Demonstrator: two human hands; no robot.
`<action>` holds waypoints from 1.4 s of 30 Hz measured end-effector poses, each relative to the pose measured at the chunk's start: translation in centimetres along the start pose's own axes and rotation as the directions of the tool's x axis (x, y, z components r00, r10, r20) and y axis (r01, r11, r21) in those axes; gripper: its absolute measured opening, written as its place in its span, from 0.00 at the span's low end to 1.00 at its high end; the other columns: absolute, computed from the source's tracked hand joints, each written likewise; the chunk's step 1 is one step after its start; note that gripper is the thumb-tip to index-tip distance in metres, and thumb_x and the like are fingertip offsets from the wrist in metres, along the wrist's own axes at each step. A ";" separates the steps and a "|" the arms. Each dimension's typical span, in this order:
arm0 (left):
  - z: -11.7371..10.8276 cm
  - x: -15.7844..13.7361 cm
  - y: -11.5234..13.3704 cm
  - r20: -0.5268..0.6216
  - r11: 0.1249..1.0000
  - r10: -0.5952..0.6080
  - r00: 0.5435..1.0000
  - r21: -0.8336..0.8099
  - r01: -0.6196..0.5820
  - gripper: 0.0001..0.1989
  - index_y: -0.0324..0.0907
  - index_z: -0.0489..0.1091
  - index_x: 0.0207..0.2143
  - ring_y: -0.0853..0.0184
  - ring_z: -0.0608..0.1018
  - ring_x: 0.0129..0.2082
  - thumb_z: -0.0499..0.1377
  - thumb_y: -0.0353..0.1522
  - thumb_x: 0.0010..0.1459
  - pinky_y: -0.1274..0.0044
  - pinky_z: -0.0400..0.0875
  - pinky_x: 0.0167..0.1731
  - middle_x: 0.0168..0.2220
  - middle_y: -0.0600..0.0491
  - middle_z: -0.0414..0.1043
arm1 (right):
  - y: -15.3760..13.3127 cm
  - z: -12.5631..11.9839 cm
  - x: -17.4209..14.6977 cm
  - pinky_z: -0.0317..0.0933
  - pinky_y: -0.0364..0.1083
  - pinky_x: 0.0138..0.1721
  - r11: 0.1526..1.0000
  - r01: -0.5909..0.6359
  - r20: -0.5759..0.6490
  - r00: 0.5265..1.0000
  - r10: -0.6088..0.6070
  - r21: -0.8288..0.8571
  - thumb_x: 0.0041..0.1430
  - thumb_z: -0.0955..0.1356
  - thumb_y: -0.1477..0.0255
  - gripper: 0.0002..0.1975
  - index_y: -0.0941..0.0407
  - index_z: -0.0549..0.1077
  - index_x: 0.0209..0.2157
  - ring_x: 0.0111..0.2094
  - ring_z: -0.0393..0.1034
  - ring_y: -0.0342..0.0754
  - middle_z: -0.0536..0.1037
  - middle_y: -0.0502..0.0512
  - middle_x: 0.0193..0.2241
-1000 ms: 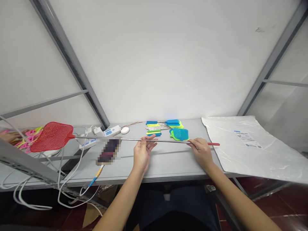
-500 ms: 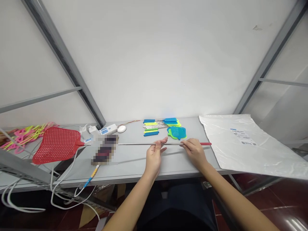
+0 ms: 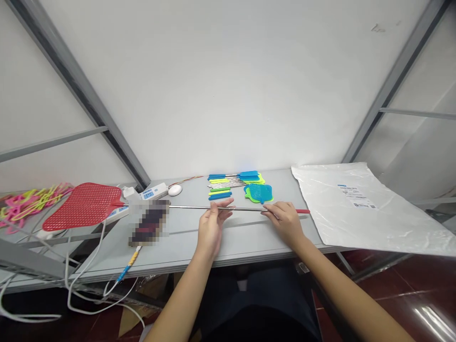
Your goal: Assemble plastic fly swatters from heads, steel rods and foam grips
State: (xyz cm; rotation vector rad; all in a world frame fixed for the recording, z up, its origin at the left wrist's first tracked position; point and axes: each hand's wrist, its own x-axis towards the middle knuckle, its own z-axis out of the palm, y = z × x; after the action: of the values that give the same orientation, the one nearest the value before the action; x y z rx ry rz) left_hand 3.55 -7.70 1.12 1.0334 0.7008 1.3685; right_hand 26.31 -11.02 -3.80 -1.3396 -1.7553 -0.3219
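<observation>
A red fly swatter (image 3: 85, 204) with a long thin metal rod stretches sideways above the table, its mesh head at the left and its red grip at the right. My right hand (image 3: 285, 221) pinches the rod close to the red grip. Farther left along the same rod is my left hand (image 3: 210, 230), thumb and fingers around it with some fingertips sticking out. Behind the hands lie blue and green swatter heads (image 3: 259, 193) and a stack of swatters (image 3: 228, 182) with blue, yellow and green grips.
A white plastic mailer bag (image 3: 342, 223) covers the right of the table. At the left are a power strip (image 3: 154, 192), a white round object (image 3: 175, 190), a pixelated item (image 3: 149, 222), white cables and pink and yellow plastic pieces (image 3: 32, 206).
My left hand has slid left along the rod, away from my right hand. The swatter head has shifted a little left and tilted; the camera view has moved slightly.
</observation>
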 end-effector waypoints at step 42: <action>-1.3 0.8 -2.9 -0.158 0.946 -0.141 0.977 -0.314 0.085 0.19 0.47 0.68 0.42 0.67 0.76 0.38 0.50 0.50 0.60 0.72 0.71 0.37 0.54 0.48 0.69 | 1.7 -0.2 -0.3 0.52 0.49 0.37 0.995 -0.037 0.037 0.998 0.041 -0.092 0.63 0.64 0.68 0.09 0.53 0.76 0.35 0.35 0.68 0.49 0.76 0.53 0.29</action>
State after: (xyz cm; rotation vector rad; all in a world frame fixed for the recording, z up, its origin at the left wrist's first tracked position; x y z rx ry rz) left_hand 3.76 -6.45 -1.86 0.6209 0.6437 1.4268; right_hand 27.89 -10.68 -4.36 -1.4519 -1.7619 -0.3600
